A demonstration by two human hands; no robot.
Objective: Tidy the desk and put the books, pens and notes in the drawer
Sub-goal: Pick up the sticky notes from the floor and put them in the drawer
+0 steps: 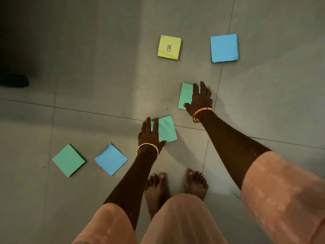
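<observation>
1. The left hand (150,133) lies on the left part of a green note pad (166,129) on the grey tiled floor (98,71); its fingers are straight and spread, pressing flat on the pad, with the thumb at the pad's near corner.
2. The right hand (199,99) covers the right part of a second green note pad (186,95), fingers stretched forward and loosely apart, thumb out to the left on the pad's near edge. Whether it has started to lift the pad cannot be told.
3. Beyond the right hand, well apart from it, lie a yellow note pad (169,47) with a small label in its middle and, to the right of that, a blue note pad (224,48).
4. To the left of the left hand and nearer the person lie another blue pad (111,159) and, further left, a third green pad (68,160), both turned corner-on.
5. Both wrists wear gold bangles (147,149); pale pink sleeves (281,196) cover the upper arms.
6. Two bare feet (175,185) stand just behind the hands.
</observation>
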